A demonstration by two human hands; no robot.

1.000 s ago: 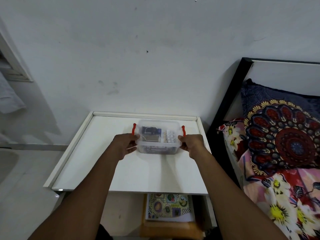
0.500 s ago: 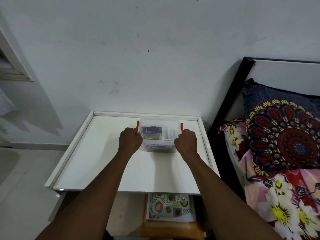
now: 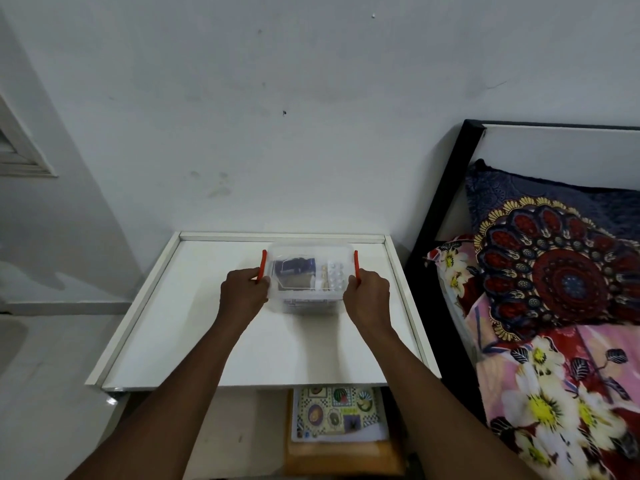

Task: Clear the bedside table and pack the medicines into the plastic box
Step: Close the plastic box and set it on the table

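A clear plastic box (image 3: 309,271) with a lid and red side latches rests on the white bedside table (image 3: 194,327), near the back rim. Through its lid I see a dark blue pack and a blister strip of pills. My left hand (image 3: 244,294) grips the box's left end at the red latch. My right hand (image 3: 367,293) grips the right end at the other latch. Both hands sit at the near corners of the box.
A bed with a black frame (image 3: 440,209) and patterned pillows (image 3: 554,271) stands directly right of the table. On a lower shelf under the table's front edge lies a patterned board (image 3: 337,414) on a brown tray. The wall is right behind the table.
The box has slid away from me toward the table's back rim, with both hands holding its ends throughout. The hands have closed tighter around the latches.
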